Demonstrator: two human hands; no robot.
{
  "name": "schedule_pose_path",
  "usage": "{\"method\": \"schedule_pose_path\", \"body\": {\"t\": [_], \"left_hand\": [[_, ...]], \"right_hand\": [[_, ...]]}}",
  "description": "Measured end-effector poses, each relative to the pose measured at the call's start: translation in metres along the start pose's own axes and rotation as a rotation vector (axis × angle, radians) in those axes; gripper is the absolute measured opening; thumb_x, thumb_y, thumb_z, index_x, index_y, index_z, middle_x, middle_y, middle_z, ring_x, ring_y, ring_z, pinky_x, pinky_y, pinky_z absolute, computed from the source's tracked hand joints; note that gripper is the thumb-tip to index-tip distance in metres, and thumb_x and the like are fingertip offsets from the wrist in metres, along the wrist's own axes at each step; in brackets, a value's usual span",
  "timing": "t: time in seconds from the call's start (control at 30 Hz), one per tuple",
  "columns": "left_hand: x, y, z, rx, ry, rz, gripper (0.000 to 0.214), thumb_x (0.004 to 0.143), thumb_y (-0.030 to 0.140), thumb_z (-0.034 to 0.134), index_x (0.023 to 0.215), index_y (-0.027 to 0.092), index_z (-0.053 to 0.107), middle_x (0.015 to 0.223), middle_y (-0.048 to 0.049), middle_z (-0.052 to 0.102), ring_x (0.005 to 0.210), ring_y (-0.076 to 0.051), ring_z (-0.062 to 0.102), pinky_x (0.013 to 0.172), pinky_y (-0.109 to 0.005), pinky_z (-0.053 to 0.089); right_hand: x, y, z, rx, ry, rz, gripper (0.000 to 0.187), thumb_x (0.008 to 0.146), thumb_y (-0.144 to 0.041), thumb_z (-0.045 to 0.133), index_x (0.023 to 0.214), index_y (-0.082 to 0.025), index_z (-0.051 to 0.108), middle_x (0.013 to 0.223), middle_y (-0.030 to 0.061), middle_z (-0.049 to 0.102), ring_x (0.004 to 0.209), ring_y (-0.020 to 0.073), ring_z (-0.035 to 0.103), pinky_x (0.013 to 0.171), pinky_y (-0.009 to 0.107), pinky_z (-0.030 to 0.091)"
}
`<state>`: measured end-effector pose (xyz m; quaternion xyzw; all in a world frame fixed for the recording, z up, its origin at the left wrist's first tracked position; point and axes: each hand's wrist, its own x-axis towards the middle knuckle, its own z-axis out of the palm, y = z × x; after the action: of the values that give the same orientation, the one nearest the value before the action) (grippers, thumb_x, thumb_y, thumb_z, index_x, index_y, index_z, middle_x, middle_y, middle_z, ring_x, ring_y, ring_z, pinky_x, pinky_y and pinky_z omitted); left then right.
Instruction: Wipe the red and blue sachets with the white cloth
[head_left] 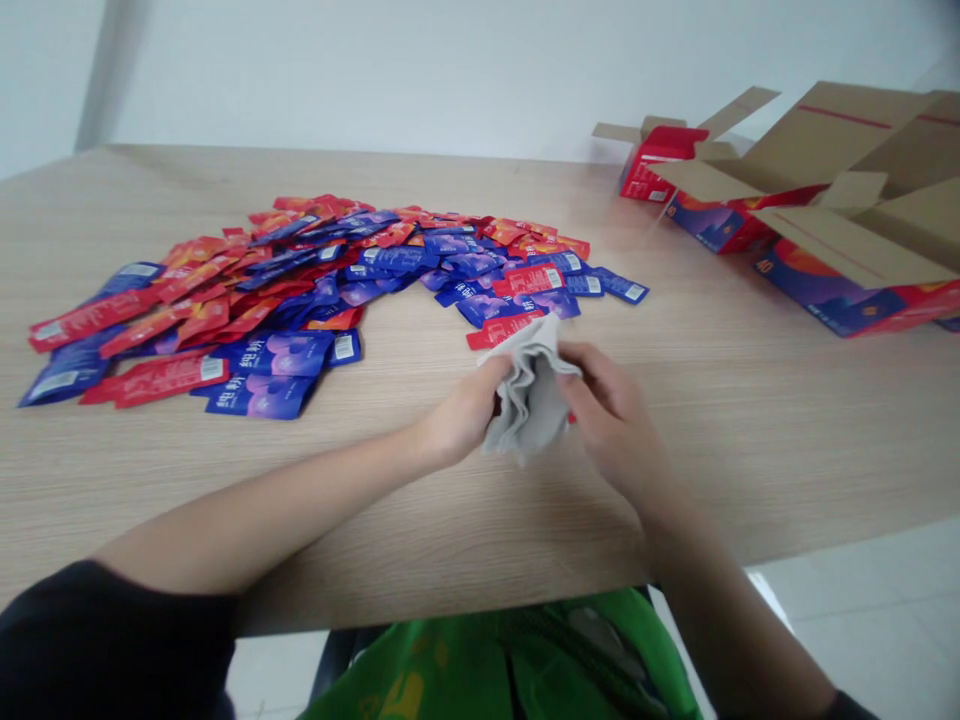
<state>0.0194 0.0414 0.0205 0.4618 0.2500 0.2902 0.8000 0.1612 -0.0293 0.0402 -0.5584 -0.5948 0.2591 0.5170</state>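
Both my hands hold a small stack of flat packets [529, 392] fanned with their grey backs toward me, just above the wooden table [750, 400]. My left hand [461, 415] grips the stack's left side, fingers curled round it. Pinching the right side is my right hand [611, 420]. A red edge shows under the stack near my right fingers. A wide spread of red and blue sachets [315, 290] lies on the table beyond and to the left of my hands.
Open cardboard cartons [840, 170] with red and blue printed sides stand at the table's far right, with a smaller open red box [660, 160] beside them. A green bag [495, 660] sits below the table's near edge. Tiled floor shows at the lower right.
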Motion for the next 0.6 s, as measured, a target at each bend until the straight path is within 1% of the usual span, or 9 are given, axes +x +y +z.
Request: {"method": "schedule_pose_path", "body": {"t": [0.07,0.13,0.17,0.2,0.27,0.33,0.43,0.5,0.6], "left_hand": [[0.0,-0.003,0.0,0.079,-0.015,0.05,0.03,0.091,0.039,0.046,0.102,0.017,0.065,0.09,-0.0031,0.07,0.089,-0.019,0.063,0.084,-0.03,0.047],[-0.001,-0.005,-0.002,0.151,-0.031,0.083,0.025,0.088,0.036,0.052,0.1,0.018,0.064,0.09,-0.0018,0.067,0.088,-0.018,0.06,0.083,-0.029,0.046],[-0.001,-0.006,-0.003,0.182,-0.047,0.091,0.023,0.087,0.035,0.054,0.1,0.018,0.063,0.091,-0.0015,0.066,0.087,-0.017,0.059,0.082,-0.029,0.046],[-0.002,-0.006,-0.004,0.203,-0.069,0.093,0.022,0.087,0.034,0.055,0.1,0.019,0.062,0.091,-0.0014,0.065,0.087,-0.017,0.058,0.082,-0.029,0.046],[-0.004,-0.005,-0.004,0.239,-0.113,0.086,0.02,0.086,0.032,0.054,0.099,0.019,0.061,0.091,-0.0017,0.064,0.086,-0.017,0.056,0.08,-0.029,0.046],[-0.006,-0.003,-0.004,0.272,-0.159,0.051,0.017,0.084,0.028,0.053,0.096,0.018,0.061,0.086,-0.0015,0.062,0.08,-0.016,0.054,0.074,-0.028,0.045],[-0.01,0.001,-0.002,0.327,-0.192,0.023,0.013,0.078,0.02,0.053,0.088,0.018,0.06,0.074,0.001,0.058,0.068,-0.012,0.049,0.066,-0.026,0.042],[-0.01,0.002,-0.002,0.344,-0.171,0.029,0.011,0.075,0.018,0.054,0.084,0.018,0.061,0.069,0.0025,0.056,0.064,-0.011,0.047,0.064,-0.025,0.041],[-0.007,0.003,-0.005,0.326,-0.082,0.007,0.01,0.075,0.02,0.054,0.079,0.018,0.062,0.063,0.0024,0.057,0.062,-0.013,0.051,0.062,-0.025,0.043]], "right_hand": [[-0.004,-0.001,0.012,0.009,-0.06,-0.024,0.036,0.088,-0.041,0.059,0.12,-0.025,0.054,0.116,0.0072,0.061,0.104,0.0226,0.059,0.089,0.04,0.049],[-0.006,-0.001,0.02,-0.022,-0.021,-0.033,0.055,0.079,-0.044,0.07,0.124,-0.024,0.047,0.12,0.0094,0.056,0.109,0.0246,0.056,0.095,0.043,0.047],[-0.007,0.0,0.022,-0.022,0.009,-0.017,0.058,0.077,-0.045,0.072,0.123,-0.023,0.045,0.118,0.0096,0.056,0.108,0.0247,0.056,0.094,0.044,0.047],[-0.007,0.0,0.022,-0.006,0.03,0.005,0.055,0.078,-0.044,0.071,0.121,-0.023,0.045,0.115,0.0092,0.056,0.105,0.0242,0.056,0.093,0.044,0.047],[-0.007,0.002,0.021,0.038,0.042,0.043,0.041,0.083,-0.042,0.065,0.115,-0.023,0.047,0.109,0.0074,0.058,0.099,0.0222,0.057,0.088,0.042,0.049],[-0.006,0.003,0.019,0.054,0.044,0.068,0.03,0.086,-0.038,0.06,0.11,-0.024,0.049,0.104,0.0055,0.059,0.094,0.0209,0.058,0.084,0.04,0.05],[-0.006,0.006,0.019,0.043,0.088,0.096,0.026,0.085,-0.031,0.059,0.107,-0.024,0.049,0.1,0.0044,0.06,0.09,0.021,0.059,0.079,0.039,0.05],[-0.004,0.009,0.018,0.01,0.109,0.1,0.024,0.082,-0.028,0.059,0.105,-0.024,0.05,0.096,0.0039,0.061,0.088,0.0216,0.059,0.077,0.039,0.05],[0.0,0.012,0.01,-0.034,0.096,0.101,0.021,0.081,-0.026,0.06,0.101,-0.023,0.056,0.088,0.002,0.064,0.081,0.0219,0.06,0.073,0.038,0.051]]}}
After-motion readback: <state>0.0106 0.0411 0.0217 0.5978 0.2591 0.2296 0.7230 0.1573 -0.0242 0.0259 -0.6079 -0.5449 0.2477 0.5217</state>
